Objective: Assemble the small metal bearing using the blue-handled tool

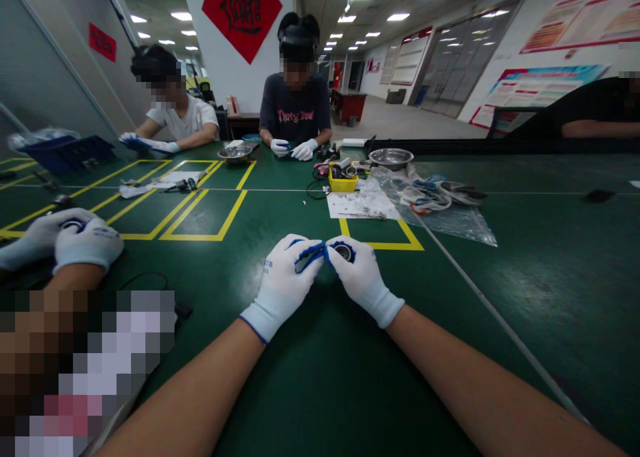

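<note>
at the grip: round part (344, 252), dark with a paler metallic centre, held narrowly in the right hand (356, 267), between thumb and curled fingers. white glove, blue palm coating. left hand (293, 270), same kind of glove, at the other side of the grip, fingertips touching or nearly touching those of the right; thumb and fingers close at the tips, slim gap behind. cannot tell if holding anything small there. below the grip: green table (525, 324).

just beyond the grip, to the right: yellow tape (390, 246), laid in a corner. farther beyond, same side: white paper (340, 207), strewn with small scraps; yellow bin (343, 185), filled with dark and grey parts, toward the far edge of the paper; metal bowl (391, 164), behind and to the right. nearer, right of the paper: clear bag (473, 229), crumpled, with a grey-white bundle (430, 197) on top. well right of the grip: dark flat piece (599, 196).

beyond the grip, to the left: more tape outlines, partly under white sheets; second bowl (233, 158), farther off. well left: co-worker's gloved hands (90, 244), closed around a dark item, too small to tell; blue crate (70, 154), farther out.

straight beyond the grip, across the table: person in dark shirt (295, 114), gloved hands low. left of that: person in white shirt (193, 120), also gloved.
</note>
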The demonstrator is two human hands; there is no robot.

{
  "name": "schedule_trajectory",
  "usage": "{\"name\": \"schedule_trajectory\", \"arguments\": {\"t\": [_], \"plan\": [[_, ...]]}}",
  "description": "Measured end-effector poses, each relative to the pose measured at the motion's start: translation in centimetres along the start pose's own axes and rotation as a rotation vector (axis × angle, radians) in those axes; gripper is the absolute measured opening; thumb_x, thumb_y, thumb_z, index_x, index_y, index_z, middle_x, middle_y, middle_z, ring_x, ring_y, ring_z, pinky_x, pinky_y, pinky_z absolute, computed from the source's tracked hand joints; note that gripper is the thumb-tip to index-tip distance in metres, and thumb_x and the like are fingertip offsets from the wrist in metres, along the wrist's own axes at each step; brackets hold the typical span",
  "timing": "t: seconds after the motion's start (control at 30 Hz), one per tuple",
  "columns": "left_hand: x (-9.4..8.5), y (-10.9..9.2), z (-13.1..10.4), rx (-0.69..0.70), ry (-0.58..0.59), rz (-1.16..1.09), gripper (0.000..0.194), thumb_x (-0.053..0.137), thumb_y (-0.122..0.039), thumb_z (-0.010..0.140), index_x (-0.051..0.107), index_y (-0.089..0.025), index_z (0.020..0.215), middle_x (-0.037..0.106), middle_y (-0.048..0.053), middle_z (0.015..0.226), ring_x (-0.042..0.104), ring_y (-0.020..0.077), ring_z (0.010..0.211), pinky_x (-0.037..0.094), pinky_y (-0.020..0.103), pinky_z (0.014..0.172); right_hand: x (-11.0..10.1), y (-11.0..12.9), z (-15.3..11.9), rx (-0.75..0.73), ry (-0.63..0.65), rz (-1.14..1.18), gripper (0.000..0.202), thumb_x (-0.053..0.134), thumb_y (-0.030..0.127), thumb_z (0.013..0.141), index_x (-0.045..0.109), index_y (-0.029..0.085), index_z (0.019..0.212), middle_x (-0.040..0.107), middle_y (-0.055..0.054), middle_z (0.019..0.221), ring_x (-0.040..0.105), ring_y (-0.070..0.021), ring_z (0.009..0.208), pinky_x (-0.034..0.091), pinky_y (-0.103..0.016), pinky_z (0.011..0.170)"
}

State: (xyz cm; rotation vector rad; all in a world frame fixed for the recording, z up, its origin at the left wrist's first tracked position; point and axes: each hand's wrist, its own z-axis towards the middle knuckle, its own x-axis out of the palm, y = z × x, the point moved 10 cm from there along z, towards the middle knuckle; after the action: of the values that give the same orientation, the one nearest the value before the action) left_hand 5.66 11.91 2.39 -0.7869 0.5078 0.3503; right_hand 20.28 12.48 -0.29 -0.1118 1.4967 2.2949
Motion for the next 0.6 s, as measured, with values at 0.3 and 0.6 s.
{"name": "schedule_trajectory", "arguments": {"t": [0.3, 0.6], "plan": [[-0.05, 0.04, -0.03, 0.011, -0.001, 0.025, 0.015, 0.071, -0.015, 0.091, 0.077, -0.02, 0.104, 0.072, 0.005, 0.101, 0.07, 0.0207, 0.095, 0.06, 0.035, 0.088, 0.0, -0.09, 0.03, -0.007, 0.018, 0.001, 0.019, 0.061, 0.035, 0.082, 0.071, 0.022, 0.074, 0.076, -0.005, 0.074, 0.07, -0.0235, 0.072, 0.057, -0.035, 0.07], [-0.13, 0.16, 0.05, -0.003, -0.007, 0.026, 0.016, 0.07, -0.013, 0.09, 0.077, -0.02, 0.102, 0.073, 0.004, 0.099, 0.07, 0.0204, 0.094, 0.059, 0.034, 0.087, 0.05, -0.12, 0.02, -0.012, 0.015, 0.021, 0.02, 0.06, 0.037, 0.082, 0.07, 0.021, 0.073, 0.074, -0.005, 0.073, 0.07, -0.0233, 0.072, 0.056, -0.035, 0.069]]}}
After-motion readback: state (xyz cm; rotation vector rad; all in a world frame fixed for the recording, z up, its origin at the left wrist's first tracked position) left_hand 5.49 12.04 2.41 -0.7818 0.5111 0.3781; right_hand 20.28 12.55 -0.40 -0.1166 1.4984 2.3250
